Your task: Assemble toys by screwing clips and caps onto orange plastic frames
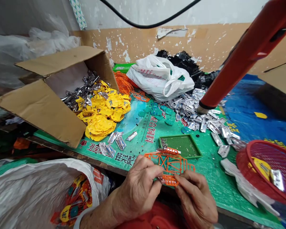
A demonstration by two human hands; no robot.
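Observation:
An orange plastic frame [173,163] with thin struts is held up near the table's front edge. My left hand [143,181] pinches its lower left corner. At the lower right of that same piece, the fingers of my right hand [195,197] are closed on its edge. Shiny red-and-silver strips lie along its upper and lower edges. Just behind the frame is a shallow green tray [197,149] of tiny parts. Several silver pieces [120,142] lie on the green sheet to the left of the tray.
An open carton [64,117] spills yellow pieces [101,125] at left. A white bag [159,76] and a silver pile [190,106] sit behind. A red pole [240,57] slants down at right, near a red basket [250,159]. A large sack [50,178] is front left.

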